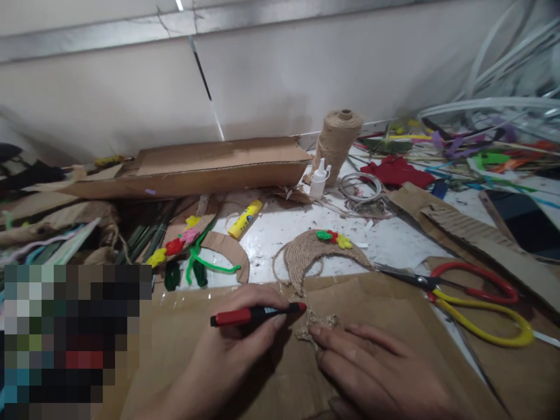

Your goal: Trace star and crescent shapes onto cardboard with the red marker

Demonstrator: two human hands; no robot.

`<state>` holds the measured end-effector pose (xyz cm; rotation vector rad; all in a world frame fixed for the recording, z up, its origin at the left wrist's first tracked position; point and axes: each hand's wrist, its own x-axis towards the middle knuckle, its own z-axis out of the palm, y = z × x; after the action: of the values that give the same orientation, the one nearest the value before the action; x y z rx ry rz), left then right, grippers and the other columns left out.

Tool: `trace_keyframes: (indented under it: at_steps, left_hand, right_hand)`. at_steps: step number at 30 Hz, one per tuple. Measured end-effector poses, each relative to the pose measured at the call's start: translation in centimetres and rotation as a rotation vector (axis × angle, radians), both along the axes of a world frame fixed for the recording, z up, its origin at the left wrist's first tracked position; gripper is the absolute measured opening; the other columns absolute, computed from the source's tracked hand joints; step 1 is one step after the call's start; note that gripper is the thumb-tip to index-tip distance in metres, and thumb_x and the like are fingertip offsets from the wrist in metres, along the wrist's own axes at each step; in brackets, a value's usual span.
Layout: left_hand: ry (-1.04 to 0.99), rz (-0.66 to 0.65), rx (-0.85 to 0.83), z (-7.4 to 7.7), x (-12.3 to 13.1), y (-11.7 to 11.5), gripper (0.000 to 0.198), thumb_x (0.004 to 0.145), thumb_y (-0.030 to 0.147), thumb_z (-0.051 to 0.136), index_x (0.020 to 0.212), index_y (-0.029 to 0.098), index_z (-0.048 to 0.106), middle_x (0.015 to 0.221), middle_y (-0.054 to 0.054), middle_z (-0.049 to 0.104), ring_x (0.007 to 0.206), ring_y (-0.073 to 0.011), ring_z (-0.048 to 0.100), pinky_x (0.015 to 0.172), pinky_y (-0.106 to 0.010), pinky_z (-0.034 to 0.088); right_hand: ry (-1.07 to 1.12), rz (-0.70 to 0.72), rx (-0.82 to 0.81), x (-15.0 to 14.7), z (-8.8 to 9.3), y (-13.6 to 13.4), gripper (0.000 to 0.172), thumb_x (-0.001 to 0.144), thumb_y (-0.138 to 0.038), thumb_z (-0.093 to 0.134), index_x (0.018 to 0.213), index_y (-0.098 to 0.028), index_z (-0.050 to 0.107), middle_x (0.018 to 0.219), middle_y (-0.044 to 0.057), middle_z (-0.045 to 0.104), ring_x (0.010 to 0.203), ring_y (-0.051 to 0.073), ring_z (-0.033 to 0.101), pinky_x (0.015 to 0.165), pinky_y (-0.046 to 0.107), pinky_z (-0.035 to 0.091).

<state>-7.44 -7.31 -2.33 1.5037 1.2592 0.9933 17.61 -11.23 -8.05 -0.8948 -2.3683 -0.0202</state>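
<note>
My left hand [231, 347] is shut on a red and black marker [254, 315], whose tip points right toward a frayed end of jute twine [315, 321]. My right hand [371, 367] lies flat on the brown cardboard sheet [363, 303], its fingertips against the twine. That twine runs up into a coiled jute crescent [306, 256] decorated with small green, red and yellow flowers [332, 237]. Both hands rest on the cardboard. To the right of my right hand lie scissors with red and yellow handles [468, 297].
Behind the crescent stand a jute twine spool [336, 146], a white glue bottle [318, 181] and a yellow glue stick [245, 219]. A long cardboard box [188, 172] lies along the wall. Pipe cleaners, cardboard scraps and coiled white wire crowd the white table.
</note>
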Motion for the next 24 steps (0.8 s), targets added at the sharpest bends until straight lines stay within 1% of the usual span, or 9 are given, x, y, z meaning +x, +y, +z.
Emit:
trace_keyframes:
  at_steps: [2,5,8,11,13,15,19,24]
  left_hand:
    - [-0.035,-0.003,-0.004,0.1,0.1,0.0,0.013,0.091,0.017,0.073,0.093,0.026,0.081,0.098,-0.002,0.083,0.094,-0.0201,0.077,0.088,-0.031,0.060]
    - [-0.068,-0.025,-0.032,0.1,0.3,-0.2,0.014,0.092,0.017,0.071,0.094,0.027,0.081,0.098,-0.001,0.083,0.092,-0.0195,0.078,0.089,-0.031,0.060]
    - [-0.061,-0.033,-0.042,0.2,0.3,-0.3,0.016,0.093,0.016,0.072,0.096,0.028,0.083,0.096,0.000,0.084,0.093,-0.0191,0.077,0.091,-0.031,0.060]
    - [-0.061,-0.048,-0.027,0.4,0.2,-0.3,0.018,0.093,0.015,0.072,0.097,0.029,0.083,0.097,0.002,0.084,0.095,-0.0174,0.076,0.090,-0.027,0.059]
    - [-0.071,-0.056,-0.013,0.5,0.2,-0.3,0.020,0.093,0.013,0.071,0.097,0.029,0.083,0.098,0.003,0.084,0.095,-0.0157,0.076,0.089,-0.025,0.058]
    - [-0.086,-0.066,0.000,0.5,0.2,-0.2,0.021,0.092,0.012,0.070,0.096,0.028,0.083,0.096,0.003,0.084,0.093,-0.0150,0.077,0.088,-0.023,0.059]
    - [-0.078,-0.063,0.025,0.7,0.4,0.0,0.021,0.089,0.011,0.070,0.095,0.026,0.083,0.095,0.001,0.085,0.093,-0.0164,0.078,0.087,-0.024,0.060]
    - [-0.060,-0.063,0.018,0.6,0.4,-0.4,0.019,0.091,0.013,0.071,0.096,0.027,0.083,0.096,0.000,0.086,0.093,-0.0174,0.079,0.088,-0.026,0.061]
  right_hand:
    - [0.086,-0.049,0.038,-0.4,-0.9,-0.2,0.026,0.107,-0.026,0.047,0.109,-0.025,0.073,0.112,0.003,0.088,0.099,0.016,0.084,0.103,0.027,0.060]
    - [0.095,-0.052,0.045,-0.6,-1.6,-0.4,0.025,0.108,-0.027,0.048,0.108,-0.025,0.073,0.112,0.004,0.088,0.097,0.016,0.084,0.101,0.028,0.060]
    - [0.063,-0.029,0.041,-0.4,-1.1,-0.2,0.025,0.108,-0.027,0.049,0.109,-0.024,0.074,0.114,0.005,0.088,0.096,0.016,0.084,0.098,0.028,0.061]
    - [0.059,-0.025,0.052,-0.3,-0.6,0.1,0.030,0.111,-0.025,0.043,0.109,-0.024,0.073,0.111,0.004,0.088,0.095,0.015,0.084,0.096,0.027,0.060]
    - [0.059,-0.024,0.064,-0.2,-0.5,0.1,0.034,0.113,-0.025,0.039,0.109,-0.024,0.073,0.111,0.004,0.088,0.096,0.015,0.083,0.096,0.028,0.059]
    - [0.053,-0.021,0.068,0.0,-0.7,0.0,0.033,0.112,-0.025,0.040,0.110,-0.024,0.073,0.111,0.004,0.088,0.096,0.015,0.083,0.097,0.028,0.059]
    - [0.025,-0.009,0.056,0.3,-1.3,-0.2,0.026,0.105,-0.026,0.050,0.113,-0.024,0.075,0.115,0.006,0.087,0.099,0.018,0.083,0.097,0.030,0.061]
    - [0.041,0.000,0.046,0.2,-0.8,-0.2,0.029,0.106,-0.021,0.046,0.115,-0.023,0.074,0.117,0.006,0.087,0.101,0.018,0.083,0.097,0.030,0.061]
